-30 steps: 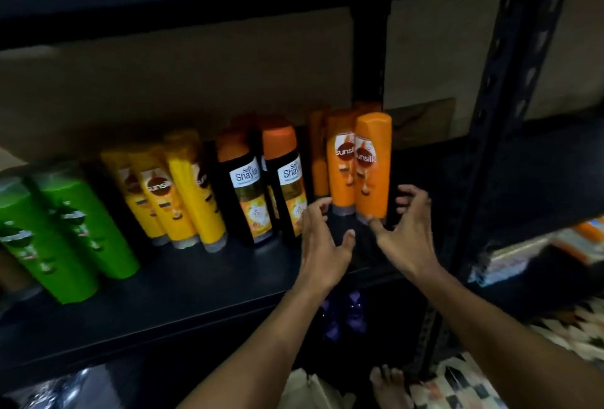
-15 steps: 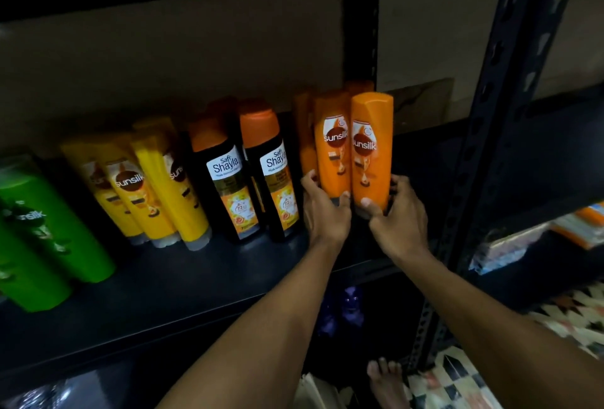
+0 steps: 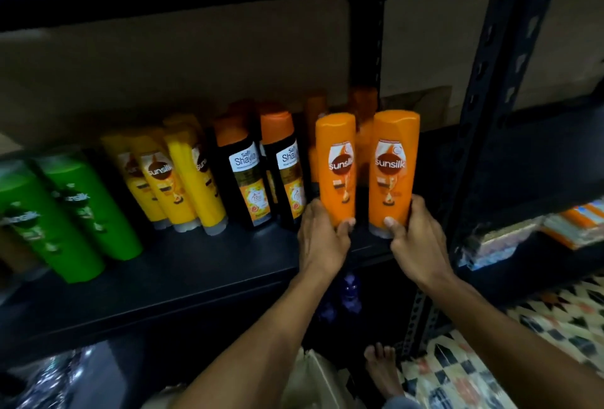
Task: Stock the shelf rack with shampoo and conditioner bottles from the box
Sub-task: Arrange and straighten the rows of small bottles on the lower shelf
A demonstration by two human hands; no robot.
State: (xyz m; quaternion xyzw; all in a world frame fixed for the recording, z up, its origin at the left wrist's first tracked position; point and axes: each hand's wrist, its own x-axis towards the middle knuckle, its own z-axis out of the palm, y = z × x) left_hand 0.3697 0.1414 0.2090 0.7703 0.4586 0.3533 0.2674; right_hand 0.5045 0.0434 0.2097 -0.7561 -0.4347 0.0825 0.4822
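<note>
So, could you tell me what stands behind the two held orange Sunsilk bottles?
More orange plastic bottles, dim and blurred; the held pair covers their lower parts, so their count is unclear.

The rear orange bottles (image 3: 366,104) are blurred and half hidden; the leftmost green bottle (image 3: 32,229) is cut by the edge.

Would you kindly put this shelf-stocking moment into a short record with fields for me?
left hand: grips the left orange bottle near its base
right hand: grips the right orange bottle near its base
bottle pose: both upright, side by side, a gap between, Sunsilk labels facing out
place: right end of the black shelf, near its front edge
row to the left: black Shayla bottles, yellow bottles, green bottles
behind: more orange bottles, blurred
</note>
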